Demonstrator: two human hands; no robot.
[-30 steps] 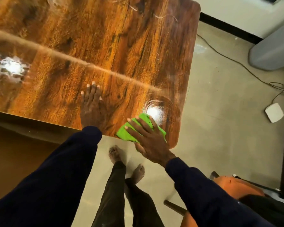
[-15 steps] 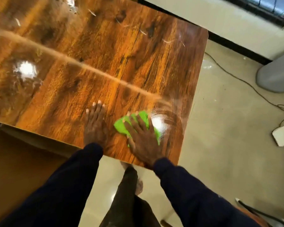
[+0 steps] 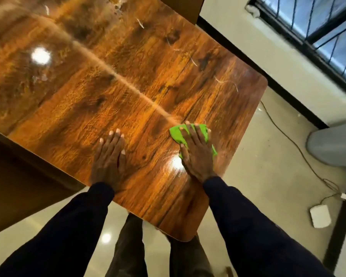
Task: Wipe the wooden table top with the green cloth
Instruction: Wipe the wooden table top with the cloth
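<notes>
Your right hand (image 3: 197, 154) is pressing the green cloth (image 3: 175, 134), fingers spread, farther up the wooden table top (image 3: 128, 86) than before, right of centre. Your left hand (image 3: 108, 158) is staying flat, fingers together.

The wooden table top (image 3: 128, 92) is glossy, dark-grained and round-cornered, and sits skewed with one corner toward 6 o'clock. A green cloth (image 3: 175, 135) lies flat on it near the edge at 4 o'clock, under the spread right hand (image 3: 197, 152). At 9 o'clock from the cloth, the left hand (image 3: 109, 158) rests palm-down on bare wood. A pale streak runs from 10 o'clock to the cloth, and thin pale marks lie toward 1 o'clock.
</notes>
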